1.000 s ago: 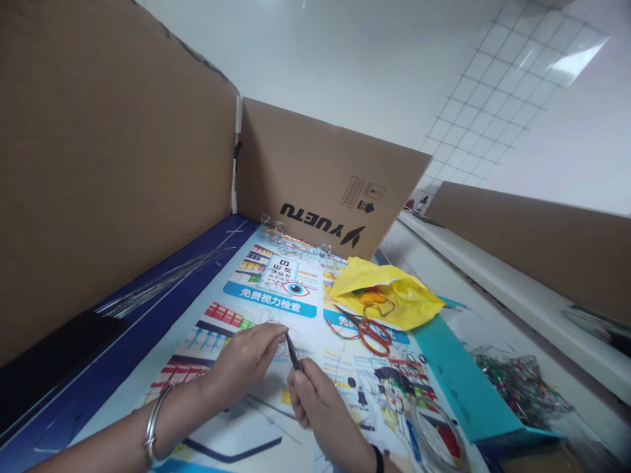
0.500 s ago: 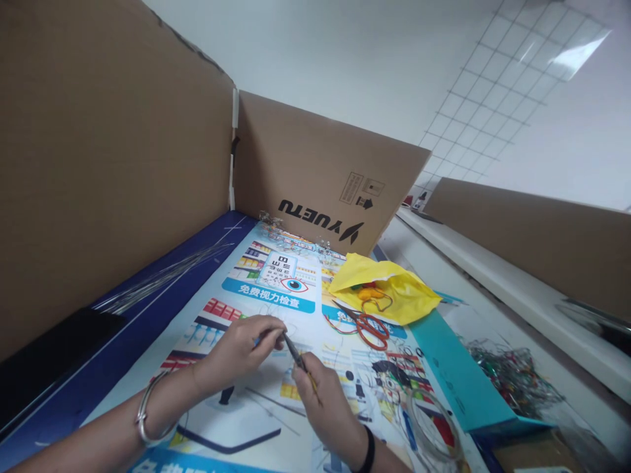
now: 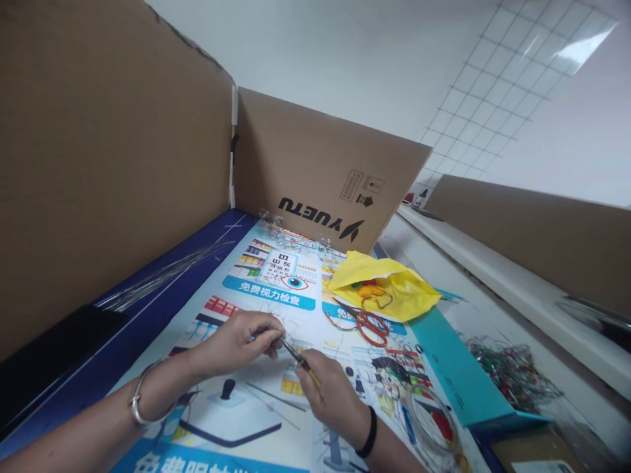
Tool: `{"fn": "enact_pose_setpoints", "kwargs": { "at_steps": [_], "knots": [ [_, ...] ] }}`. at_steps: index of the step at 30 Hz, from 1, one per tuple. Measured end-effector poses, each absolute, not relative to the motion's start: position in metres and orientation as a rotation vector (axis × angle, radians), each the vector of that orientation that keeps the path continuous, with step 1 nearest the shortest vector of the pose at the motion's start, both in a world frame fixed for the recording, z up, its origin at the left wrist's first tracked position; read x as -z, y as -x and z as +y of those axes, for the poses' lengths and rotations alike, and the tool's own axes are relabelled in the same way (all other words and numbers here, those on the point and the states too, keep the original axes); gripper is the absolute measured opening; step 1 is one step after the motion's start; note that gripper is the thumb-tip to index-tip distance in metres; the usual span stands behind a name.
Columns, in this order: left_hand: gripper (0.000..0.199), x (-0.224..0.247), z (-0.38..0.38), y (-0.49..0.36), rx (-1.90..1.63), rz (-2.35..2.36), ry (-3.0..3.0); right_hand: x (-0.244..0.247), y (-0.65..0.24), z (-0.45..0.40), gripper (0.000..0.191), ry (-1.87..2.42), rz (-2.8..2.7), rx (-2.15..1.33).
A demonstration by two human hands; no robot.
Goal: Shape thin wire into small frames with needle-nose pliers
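Observation:
My right hand (image 3: 331, 389) is wrapped round long-nosed pliers (image 3: 297, 357) with a dark metal jaw and a bit of yellow on the handle. The pliers' tip points up and left, meeting the fingertips of my left hand (image 3: 251, 336). That left hand is pinched closed on a thin wire (image 3: 282, 320), faint against the printed sheet; most of it is hidden by the fingers. Right of the hands, orange-handled scissors (image 3: 373, 328) lie by the mouth of a yellow bag (image 3: 394, 289) with orange and red cord inside.
A printed poster sheet (image 3: 246, 401) covers the table. Straight wires (image 3: 167, 276) lie on the left, tangled wire pieces (image 3: 513, 371) on the right. A wire coil (image 3: 434, 420) sits at front right. Cardboard walls (image 3: 315, 157) stand at the back and left.
Both hands have shifted only slightly, with the pliers' tip still at my left fingertips. The pliers now lie a little flatter. Other things look unmoved.

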State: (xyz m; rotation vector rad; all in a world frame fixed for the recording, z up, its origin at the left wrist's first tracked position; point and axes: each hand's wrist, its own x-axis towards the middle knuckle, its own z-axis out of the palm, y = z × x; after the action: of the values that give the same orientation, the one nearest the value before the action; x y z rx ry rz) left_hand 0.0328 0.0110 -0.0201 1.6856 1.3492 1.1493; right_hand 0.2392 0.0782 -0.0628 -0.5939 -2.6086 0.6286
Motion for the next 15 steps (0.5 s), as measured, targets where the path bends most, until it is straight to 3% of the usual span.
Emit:
{"fn": "enact_pose_setpoints", "kwargs": {
  "at_steps": [4,15],
  "knots": [
    [0.023,0.0211,0.0142,-0.0306,-1.121,1.324,-1.605,0.0628,-0.2375,0.0780,0.016,0.624,-2.582,-0.641],
    [0.024,0.0255,0.0214,-0.0275,-1.267,1.289,-1.242,0.0685,-0.2332,0.0799,0.033,0.917,-2.152,-1.397]
  ]
}}
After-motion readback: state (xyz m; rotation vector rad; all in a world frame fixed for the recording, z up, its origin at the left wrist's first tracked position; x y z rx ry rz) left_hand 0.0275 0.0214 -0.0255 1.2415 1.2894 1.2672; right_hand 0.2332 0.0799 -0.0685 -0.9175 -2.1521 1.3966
